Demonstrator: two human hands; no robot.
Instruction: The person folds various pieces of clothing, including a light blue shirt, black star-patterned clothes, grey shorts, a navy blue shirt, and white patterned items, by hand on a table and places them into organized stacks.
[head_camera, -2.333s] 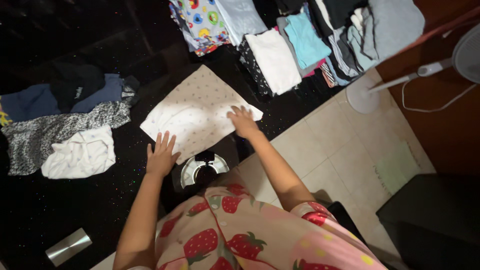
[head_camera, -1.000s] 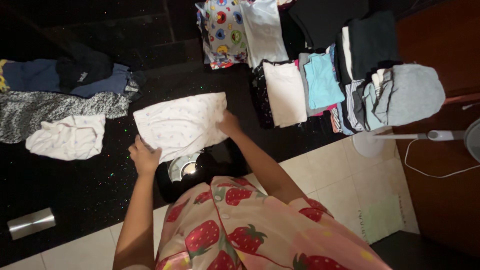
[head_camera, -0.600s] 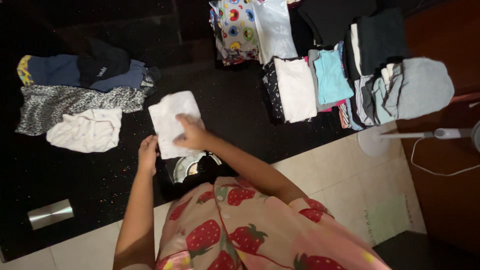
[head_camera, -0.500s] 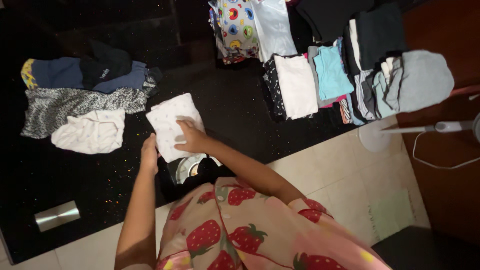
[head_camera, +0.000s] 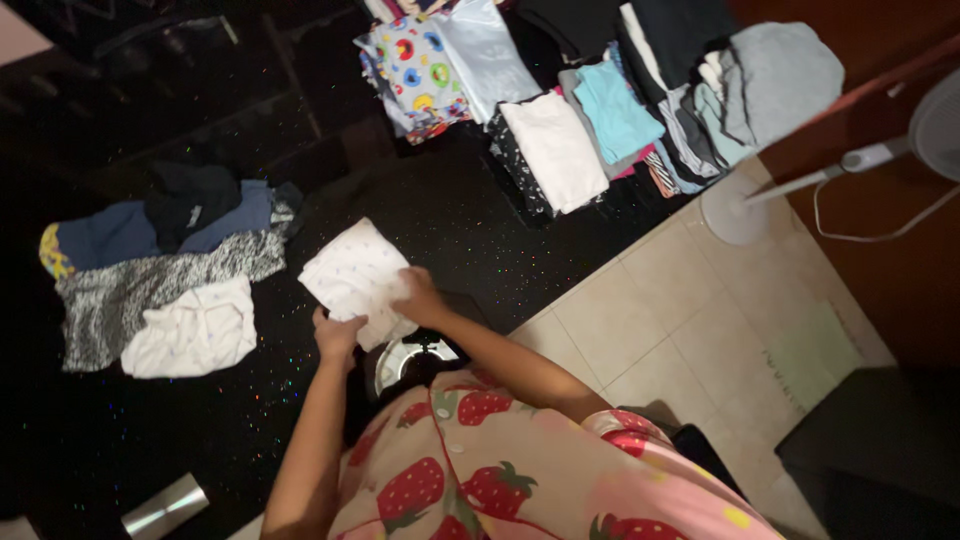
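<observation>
A small white garment with tiny dots (head_camera: 353, 272) lies folded into a narrow rectangle on the black sparkly surface (head_camera: 470, 225). My left hand (head_camera: 336, 335) grips its near-left corner. My right hand (head_camera: 421, 297) holds its near-right edge, fingers curled over the cloth. Both hands are at the fold's near end, close to my body.
Unfolded clothes lie to the left: a white piece (head_camera: 192, 328), a grey speckled one (head_camera: 150, 285), dark blue ones (head_camera: 130, 228). Folded stacks (head_camera: 600, 110) stand at the back right. A white fan base (head_camera: 732, 207) sits on the tiled floor (head_camera: 690, 330). A metal object (head_camera: 165, 505) lies near left.
The spread garment was picked up, folded in half, then laid down as a narrow rectangle. Both hands now grip its near end. The view has tilted and shifted.
</observation>
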